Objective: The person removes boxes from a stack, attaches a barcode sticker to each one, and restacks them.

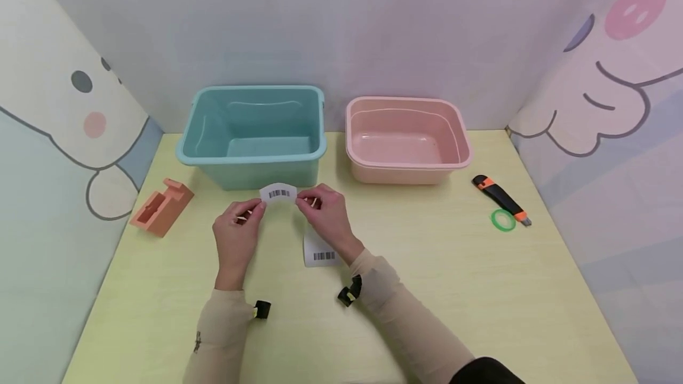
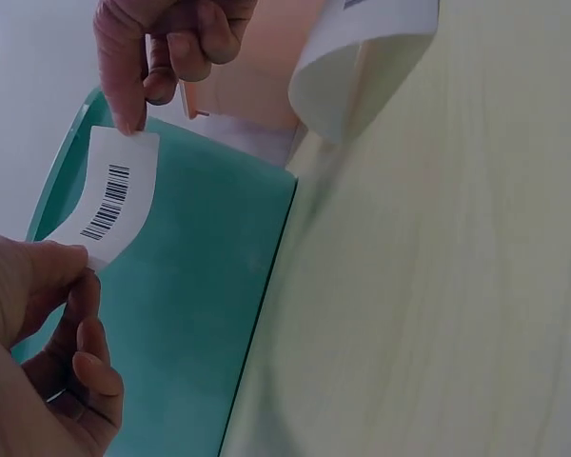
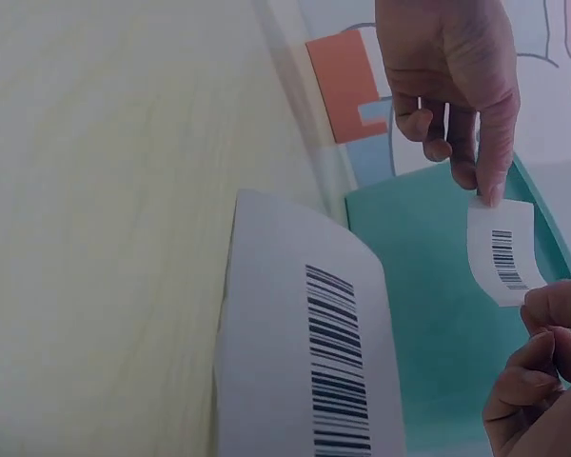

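A small white barcode label [image 1: 278, 193] bends in an arc between both hands, its printed side up. My left hand [image 1: 237, 236] pinches its left end between thumb and fingertip, and my right hand [image 1: 329, 215] pinches the right end. Just behind the label stands the teal bin [image 1: 251, 169], whose front wall fills the background in the left wrist view. Below my right hand a curling sheet of barcode labels [image 1: 322, 255] lies on the table, partly covered by that hand in the head view; its raised curve shows in the right wrist view.
A pink bin [image 1: 408, 173] stands right of the teal one. An orange tape dispenser [image 1: 162, 207] sits at the left edge. Toward the right edge lie a black and orange utility knife [image 1: 500, 197] with its blade tip out and a green tape ring [image 1: 503, 220]. Printed walls enclose the table.
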Action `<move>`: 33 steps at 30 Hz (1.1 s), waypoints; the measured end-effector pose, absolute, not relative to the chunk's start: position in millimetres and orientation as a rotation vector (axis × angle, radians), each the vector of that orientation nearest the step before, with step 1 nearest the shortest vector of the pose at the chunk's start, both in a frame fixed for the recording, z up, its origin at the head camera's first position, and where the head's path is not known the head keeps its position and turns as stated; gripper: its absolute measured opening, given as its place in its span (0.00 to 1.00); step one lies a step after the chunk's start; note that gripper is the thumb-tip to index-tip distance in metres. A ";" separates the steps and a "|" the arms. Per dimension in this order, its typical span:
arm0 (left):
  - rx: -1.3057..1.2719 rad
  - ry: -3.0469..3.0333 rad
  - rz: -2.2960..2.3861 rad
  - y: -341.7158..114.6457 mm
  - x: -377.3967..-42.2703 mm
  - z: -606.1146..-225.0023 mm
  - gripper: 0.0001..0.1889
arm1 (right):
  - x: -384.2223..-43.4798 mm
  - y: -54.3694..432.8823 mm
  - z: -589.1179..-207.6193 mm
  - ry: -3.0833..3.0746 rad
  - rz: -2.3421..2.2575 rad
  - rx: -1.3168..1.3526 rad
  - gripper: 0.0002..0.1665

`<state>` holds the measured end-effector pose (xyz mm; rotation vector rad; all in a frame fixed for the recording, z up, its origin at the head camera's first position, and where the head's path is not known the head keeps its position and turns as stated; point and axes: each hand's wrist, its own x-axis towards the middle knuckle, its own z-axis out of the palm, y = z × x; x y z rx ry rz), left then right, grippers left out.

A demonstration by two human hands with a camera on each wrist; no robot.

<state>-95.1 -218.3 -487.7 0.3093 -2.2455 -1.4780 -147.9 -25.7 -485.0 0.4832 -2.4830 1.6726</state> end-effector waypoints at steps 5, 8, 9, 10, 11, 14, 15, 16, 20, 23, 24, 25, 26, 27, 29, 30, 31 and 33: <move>0.330 -2.245 -1.456 -224.7 -102.8 -491.4 0.07 | -154.9 -38.6 -490.0 -2.505 1.663 0.494 0.07; 0.360 -2.257 -1.448 -228.1 -105.9 -493.4 0.07 | -156.7 -46.9 -493.2 -2.517 1.684 0.478 0.07; 0.372 -2.260 -1.446 -229.3 -107.0 -494.1 0.07 | -157.0 -49.8 -493.5 -2.515 1.695 0.476 0.07; 0.380 -2.262 -1.442 -230.8 -108.1 -494.6 0.07 | -157.4 -52.7 -493.8 -2.512 1.704 0.472 0.07; 0.387 -2.260 -1.442 -232.1 -109.2 -494.9 0.07 | -158.0 -55.6 -494.0 -2.509 1.708 0.469 0.07; 0.393 -2.251 -1.428 -236.5 -112.9 -494.5 0.08 | -160.2 -63.4 -492.1 -2.498 1.723 0.457 0.07; 0.393 -2.244 -1.424 -237.9 -114.3 -494.1 0.08 | -161.2 -65.7 -491.5 -2.498 1.721 0.452 0.07; 0.394 -2.238 -1.417 -239.2 -115.6 -493.8 0.07 | -162.2 -67.7 -490.7 -2.498 1.720 0.447 0.07; 0.408 -2.221 -1.395 -242.8 -119.6 -493.7 0.07 | -165.9 -73.3 -487.3 -2.494 1.705 0.443 0.06; 0.423 -2.220 -1.398 -244.5 -121.9 -494.8 0.07 | -169.2 -75.8 -487.6 -2.492 1.687 0.444 0.06; 0.427 -2.223 -1.399 -245.0 -122.7 -495.3 0.07 | -170.2 -76.4 -487.9 -2.492 1.685 0.444 0.06; 0.432 -2.225 -1.401 -245.4 -123.3 -495.4 0.08 | -171.1 -76.9 -488.4 -2.493 1.683 0.444 0.06; 0.435 -2.228 -1.399 -245.8 -124.1 -495.9 0.08 | -171.9 -77.3 -488.8 -2.496 1.684 0.442 0.06; 0.439 -2.232 -1.397 -246.1 -124.7 -496.0 0.09 | -172.4 -77.7 -489.0 -2.498 1.687 0.439 0.06; 0.443 -2.238 -1.387 -247.3 -125.6 -496.1 0.09 | -173.0 -79.0 -488.8 -2.505 1.692 0.438 0.06; 0.442 -2.240 -1.383 -247.8 -126.1 -496.4 0.09 | -173.1 -79.5 -488.5 -2.509 1.695 0.436 0.06; 0.443 -2.242 -1.381 -248.3 -126.6 -496.6 0.09 | -173.2 -79.9 -488.4 -2.514 1.695 0.434 0.06; 0.443 -2.243 -1.379 -248.9 -127.1 -496.8 0.09 | -173.5 -80.5 -488.0 -2.518 1.698 0.430 0.06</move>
